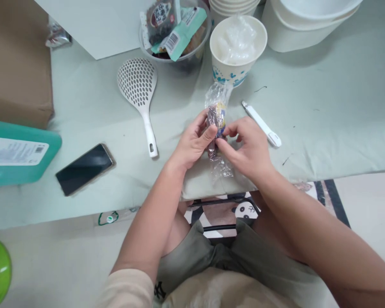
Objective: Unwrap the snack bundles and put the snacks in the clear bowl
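A small item in clear crinkled plastic wrap (pixel 220 114), dark reddish with a yellow and blue label, is held upright over the table's front part. My left hand (pixel 194 141) grips it from the left, thumb across its front. From the right, my right hand (pixel 248 147) pinches its lower part between thumb and forefinger. The wrap's loose ends stick out above and below the fingers. Just beyond stands a patterned paper cup (pixel 232 70) with crumpled clear plastic inside. A white cutter-like tool (pixel 262 125) lies right of my right hand.
A white slotted ladle (pixel 141 92) and a black phone (pixel 85 169) lie to the left. Behind are a clear bowl of packaged snacks (pixel 186 57) and white tubs (pixel 285 34). A cardboard box (pixel 17 64) and green container (pixel 51 143) line the left side.
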{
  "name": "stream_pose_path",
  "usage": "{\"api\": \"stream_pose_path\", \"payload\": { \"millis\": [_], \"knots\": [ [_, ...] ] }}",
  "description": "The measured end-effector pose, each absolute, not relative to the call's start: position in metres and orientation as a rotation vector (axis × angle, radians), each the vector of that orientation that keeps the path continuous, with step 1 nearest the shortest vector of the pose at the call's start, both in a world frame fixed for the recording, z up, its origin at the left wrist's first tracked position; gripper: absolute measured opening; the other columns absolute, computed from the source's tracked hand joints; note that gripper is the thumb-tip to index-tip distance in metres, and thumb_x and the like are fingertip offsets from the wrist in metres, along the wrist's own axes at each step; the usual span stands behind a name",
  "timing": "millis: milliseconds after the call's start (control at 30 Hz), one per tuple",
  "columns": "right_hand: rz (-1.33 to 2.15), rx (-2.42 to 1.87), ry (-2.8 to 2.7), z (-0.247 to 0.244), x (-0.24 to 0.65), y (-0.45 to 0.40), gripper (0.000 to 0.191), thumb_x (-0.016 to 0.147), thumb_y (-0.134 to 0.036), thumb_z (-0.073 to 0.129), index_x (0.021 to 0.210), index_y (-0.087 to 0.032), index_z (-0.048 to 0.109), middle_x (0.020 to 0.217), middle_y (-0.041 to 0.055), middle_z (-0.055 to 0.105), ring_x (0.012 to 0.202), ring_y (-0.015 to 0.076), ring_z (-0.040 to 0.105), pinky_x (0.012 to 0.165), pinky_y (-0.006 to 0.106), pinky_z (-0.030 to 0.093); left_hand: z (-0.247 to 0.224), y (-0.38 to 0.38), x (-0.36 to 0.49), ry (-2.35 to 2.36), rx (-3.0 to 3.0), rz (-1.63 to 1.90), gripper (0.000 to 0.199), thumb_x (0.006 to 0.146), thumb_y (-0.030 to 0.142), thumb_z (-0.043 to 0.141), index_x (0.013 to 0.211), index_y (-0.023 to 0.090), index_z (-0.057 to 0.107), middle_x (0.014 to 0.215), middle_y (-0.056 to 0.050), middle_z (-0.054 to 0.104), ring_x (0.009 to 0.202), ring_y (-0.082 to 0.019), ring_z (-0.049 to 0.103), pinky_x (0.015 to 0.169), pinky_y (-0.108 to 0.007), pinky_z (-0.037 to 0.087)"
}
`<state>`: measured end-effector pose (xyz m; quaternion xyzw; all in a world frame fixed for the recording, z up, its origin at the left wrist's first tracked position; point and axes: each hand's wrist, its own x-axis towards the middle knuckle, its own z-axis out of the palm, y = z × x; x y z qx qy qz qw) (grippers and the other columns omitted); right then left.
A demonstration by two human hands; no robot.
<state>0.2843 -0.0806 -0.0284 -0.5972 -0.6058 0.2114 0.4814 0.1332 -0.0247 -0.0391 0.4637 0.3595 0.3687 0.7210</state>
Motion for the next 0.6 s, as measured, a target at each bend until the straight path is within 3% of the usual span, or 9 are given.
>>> {"api": "stream_pose_path", "payload": {
  "millis": [167, 333, 467, 600],
  "knots": [
    [0.651, -1.47, -1.395, -0.026, 0.282, -0.077, 0.018, 0.086, -0.029, 0.066, 0.072, -0.023, 0.056, 0.074, 0.0005, 0.06, 0.069, 0.0151, 0.054, 0.06, 0.03, 0.042, -0.04, -0.024, 0.131, 0.832, 1.029, 0.805, 0.074, 0.073, 0.072, 0.081, 0.13, 0.028, 0.065, 0.131, -0.007, 0.069, 0.138, -0.031, 0.059, 0.109, -0.039, 0.052],
    [0.788, -1.477, -1.187, -0.024, 0.282, -0.077, 0.022, 0.09, -0.031, 0.065, 0.073, -0.023, 0.054, 0.067, -0.0025, 0.059, 0.06, 0.0117, 0.052, 0.056, 0.027, 0.041, -0.032, -0.025, 0.134, 0.834, 0.956, 0.82, 0.052, 0.081, 0.055, 0.078, 0.123, 0.027, 0.064, 0.121, -0.005, 0.071, 0.131, -0.029, 0.064, 0.107, -0.04, 0.054],
    [0.856, -1.444, -1.077, -0.027, 0.283, -0.075, 0.024, 0.092, -0.028, 0.064, 0.072, -0.024, 0.052, 0.065, -0.0029, 0.06, 0.059, 0.0126, 0.059, 0.058, 0.028, 0.046, -0.027, -0.023, 0.135, 0.889, 0.834, 0.817, 0.034, 0.083, 0.04, 0.067, 0.112, 0.024, 0.06, 0.105, -0.003, 0.073, 0.115, -0.027, 0.072, 0.096, -0.042, 0.062],
    [0.904, -1.444, -0.925, -0.033, 0.286, -0.072, 0.022, 0.094, -0.029, 0.061, 0.074, -0.023, 0.052, 0.067, -0.0019, 0.06, 0.06, 0.012, 0.059, 0.058, 0.026, 0.046, -0.027, -0.019, 0.132, 0.913, 0.703, 0.81, 0.03, 0.082, 0.04, 0.064, 0.106, 0.023, 0.058, 0.093, -0.001, 0.074, 0.101, -0.026, 0.078, 0.08, -0.035, 0.065]
  ]
}}
